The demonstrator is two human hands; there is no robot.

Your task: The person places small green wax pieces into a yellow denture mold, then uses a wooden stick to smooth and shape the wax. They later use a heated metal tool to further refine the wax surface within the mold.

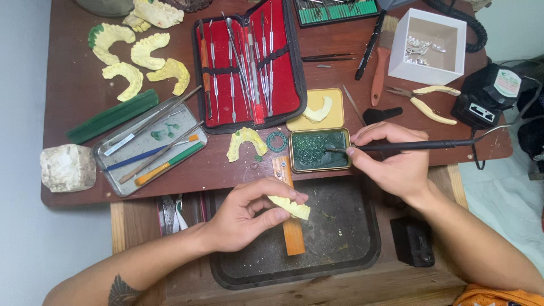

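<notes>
Left hand (241,218) pinches a pale yellow plaster tooth cast (290,206), steadied over the orange wooden peg (292,226). Right hand (394,161) grips a black corded wax pen (413,145) pencil-style, tip dipped in the green wax tin (319,149).

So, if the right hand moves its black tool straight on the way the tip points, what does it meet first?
The right hand points its thin black corded tool leftward; the tip seems already in the green wax inside the small rectangular tin, though depth is unclear.
</notes>
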